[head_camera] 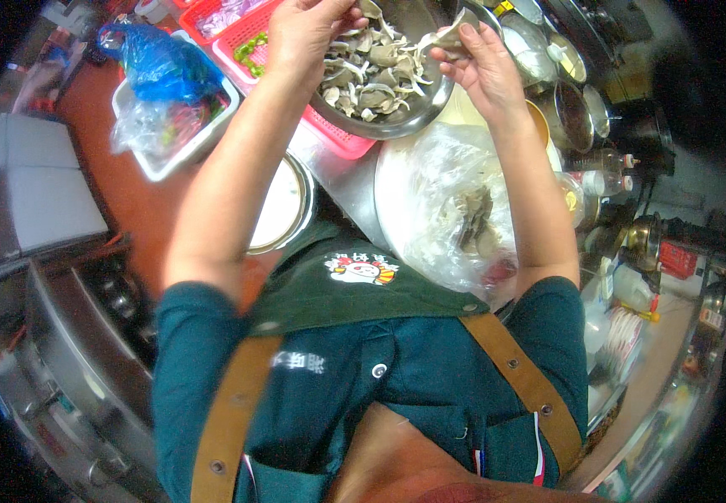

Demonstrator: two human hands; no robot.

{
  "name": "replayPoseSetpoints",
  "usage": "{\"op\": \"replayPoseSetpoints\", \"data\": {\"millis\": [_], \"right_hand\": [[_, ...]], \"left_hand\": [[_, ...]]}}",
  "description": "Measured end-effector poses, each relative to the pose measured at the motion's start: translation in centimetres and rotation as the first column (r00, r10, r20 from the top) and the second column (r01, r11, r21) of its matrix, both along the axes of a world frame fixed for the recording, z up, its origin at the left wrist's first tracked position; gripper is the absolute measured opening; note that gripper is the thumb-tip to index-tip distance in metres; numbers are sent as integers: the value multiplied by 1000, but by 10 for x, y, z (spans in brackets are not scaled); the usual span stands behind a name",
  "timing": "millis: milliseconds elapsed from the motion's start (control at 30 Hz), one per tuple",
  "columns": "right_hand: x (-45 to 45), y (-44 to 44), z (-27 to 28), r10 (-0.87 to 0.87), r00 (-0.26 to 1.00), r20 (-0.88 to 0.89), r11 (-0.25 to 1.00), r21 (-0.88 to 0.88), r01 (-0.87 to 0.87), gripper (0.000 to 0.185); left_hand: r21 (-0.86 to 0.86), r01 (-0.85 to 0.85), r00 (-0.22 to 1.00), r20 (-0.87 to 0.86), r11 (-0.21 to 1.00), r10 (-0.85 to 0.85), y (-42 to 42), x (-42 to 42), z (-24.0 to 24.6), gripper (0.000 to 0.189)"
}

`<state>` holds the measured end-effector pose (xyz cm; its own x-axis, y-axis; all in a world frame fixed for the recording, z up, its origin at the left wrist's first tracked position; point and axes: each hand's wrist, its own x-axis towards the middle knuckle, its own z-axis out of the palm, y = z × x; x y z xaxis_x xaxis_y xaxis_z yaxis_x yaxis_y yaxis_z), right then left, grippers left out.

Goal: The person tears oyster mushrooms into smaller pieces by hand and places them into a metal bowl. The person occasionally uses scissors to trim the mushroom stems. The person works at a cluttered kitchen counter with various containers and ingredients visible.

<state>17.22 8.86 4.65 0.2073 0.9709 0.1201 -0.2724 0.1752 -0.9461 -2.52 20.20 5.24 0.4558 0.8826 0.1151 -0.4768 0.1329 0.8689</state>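
Note:
A wide stainless steel bowl [394, 129] holds many torn pieces of grey oyster mushroom [378, 78]. Over its right rim, my right hand [485, 72] pinches a pale oyster mushroom piece [460, 34] between thumb and fingers. My left hand [309, 34] is above the bowl's left side with its fingers curled. A mushroom piece lies right by those fingertips, but whether they grip it is unclear. Below the bowl, a clear plastic bag [432, 170] with more oyster mushrooms [479, 217] inside rests on a round white surface, partly behind my right forearm.
Under the bowl sits a pink plastic basket [353, 148]. Further left are cut green peppers [249, 53], sliced purple onion [228, 17] and a white crate [168, 166] with a blue plastic bag [168, 66]. A white round bucket [275, 207] stands near my left forearm. Pots and bottles [601, 182] line the right.

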Motion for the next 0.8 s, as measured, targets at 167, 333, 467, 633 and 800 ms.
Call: {"op": "replayPoseSetpoints", "data": {"millis": [167,333,467,633,800], "right_hand": [[-21,1,11,86,894,440,982,-188,-2,25],[-23,10,3,172,867,468,977,-193,-89,21],[-16,9,0,106,979,176,987,-142,-81,20],[9,2,-3,-6,983,184,979,-200,43,23],[-5,9,-3,178,846,503,970,-233,-65,22]], "left_hand": [[246,167,959,-267,955,-98,-6,15,1,31],[231,275,897,-411,933,-163,-10,18,-7,24],[124,131,944,-318,984,-86,11,15,-17,28],[130,50,944,-329,990,-4,9,-1,9,16],[544,266,821,-561,796,109,2,19,-10,44]]}}
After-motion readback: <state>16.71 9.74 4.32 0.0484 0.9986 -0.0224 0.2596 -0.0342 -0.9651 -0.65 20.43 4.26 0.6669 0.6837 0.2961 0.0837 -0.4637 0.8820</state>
